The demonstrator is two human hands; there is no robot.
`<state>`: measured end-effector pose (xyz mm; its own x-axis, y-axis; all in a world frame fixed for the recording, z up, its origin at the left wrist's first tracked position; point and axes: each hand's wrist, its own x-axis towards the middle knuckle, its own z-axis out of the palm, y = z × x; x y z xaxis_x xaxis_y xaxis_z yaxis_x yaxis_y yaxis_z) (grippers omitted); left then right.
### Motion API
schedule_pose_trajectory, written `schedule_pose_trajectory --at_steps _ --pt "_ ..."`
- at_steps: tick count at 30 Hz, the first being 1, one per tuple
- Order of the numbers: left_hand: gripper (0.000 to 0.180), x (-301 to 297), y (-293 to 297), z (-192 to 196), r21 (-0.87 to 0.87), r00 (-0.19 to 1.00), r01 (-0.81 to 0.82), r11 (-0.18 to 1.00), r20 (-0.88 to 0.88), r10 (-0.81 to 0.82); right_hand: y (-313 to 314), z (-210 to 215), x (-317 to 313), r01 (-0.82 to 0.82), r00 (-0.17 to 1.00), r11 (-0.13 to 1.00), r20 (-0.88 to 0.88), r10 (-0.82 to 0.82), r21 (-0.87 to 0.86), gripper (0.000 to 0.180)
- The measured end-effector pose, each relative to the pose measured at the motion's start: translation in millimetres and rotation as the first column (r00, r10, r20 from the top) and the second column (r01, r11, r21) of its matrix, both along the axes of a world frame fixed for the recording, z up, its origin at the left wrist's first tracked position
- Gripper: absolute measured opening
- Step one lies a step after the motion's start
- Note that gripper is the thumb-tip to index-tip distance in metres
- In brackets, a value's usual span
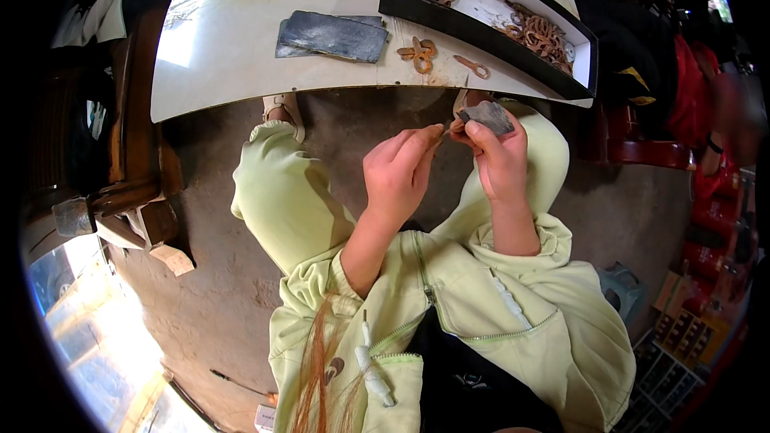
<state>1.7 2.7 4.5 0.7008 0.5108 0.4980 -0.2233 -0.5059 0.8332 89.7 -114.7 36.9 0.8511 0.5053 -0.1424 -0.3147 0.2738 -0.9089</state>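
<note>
My right hand (504, 162) is closed on a folded piece of dark grey sandpaper (491, 117), its thumb pressed on the sheet. Beside it, my left hand (397, 172) pinches the end of a small, thin metal piece (447, 128) that spans the gap between both hands' fingertips; most of it is hidden by fingers. Both hands are above my lap, just short of the table's near edge. On the table lie a small pile of rusty metal pieces (419, 54) and a single ring-ended rusty piece (472, 66). Left of them are stacked dark grey sandpaper sheets (333, 36).
A long black box (488, 46) with a white inside stands on the white table (216, 64), holding rusty ring-ended pieces at both ends. A wooden block (172, 259) and a screwdriver-like tool (241, 383) lie on the floor at left. Another person's sleeve (111, 12) shows at far left.
</note>
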Motion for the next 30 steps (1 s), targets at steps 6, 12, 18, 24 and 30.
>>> schedule_pose_trajectory --at_steps 6,12,18,24,30 --pt "0.018 0 0 2 0.031 0.999 -0.027 0.999 0.019 0.027 1 1 -1 0.014 1.000 1.000 0.015 -0.014 0.011 0.016" --pt "0.019 1 0 4 -0.005 0.999 -0.045 0.999 0.016 0.045 1 0 -1 0.003 0.999 1.000 0.053 -0.004 0.006 0.016" --pt "0.020 -2 -3 0 -0.057 0.995 -0.088 0.995 -0.041 0.086 4 3 -4 0.237 0.782 0.920 0.623 0.011 -0.313 0.023" --pt "0.025 -3 -2 1 0.058 0.984 -0.174 0.983 -0.018 0.175 11 1 -12 0.392 0.374 0.859 0.910 0.179 -0.330 0.040" --pt "0.026 -2 -3 0 0.027 0.973 -0.229 0.973 0.019 0.228 12 0 -15 0.360 0.292 0.878 0.932 0.216 -0.316 0.042"
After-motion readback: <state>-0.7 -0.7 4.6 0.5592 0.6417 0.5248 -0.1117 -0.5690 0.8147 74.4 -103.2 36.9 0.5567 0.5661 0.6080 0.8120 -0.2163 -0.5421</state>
